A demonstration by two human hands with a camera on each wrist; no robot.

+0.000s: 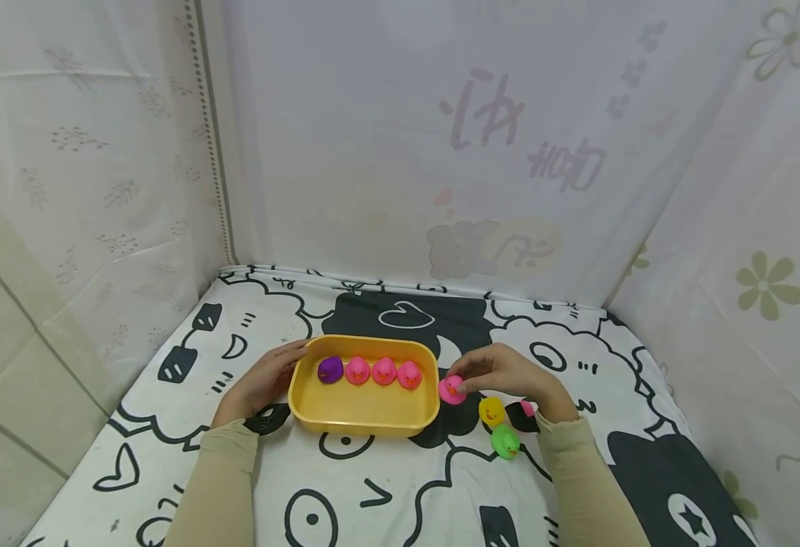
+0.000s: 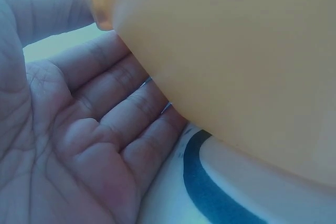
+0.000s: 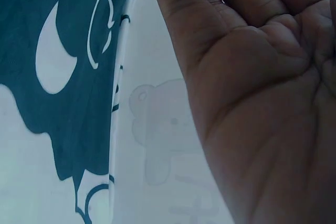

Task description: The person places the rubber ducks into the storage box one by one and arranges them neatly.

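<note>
A yellow tray lies on the patterned cloth. In it a purple rubber duck and three pink rubber ducks form a row along the far side. My left hand holds the tray's left end; in the left wrist view its thumb is at the rim and its fingers lie against the outer wall. Just beyond the tray's right end, my right hand pinches another pink rubber duck. The right wrist view shows the palm, with the duck out of sight.
A yellow duck and a green duck stand on the cloth near my right wrist. A small pink piece shows there, mostly hidden. White printed curtains hang behind and at both sides.
</note>
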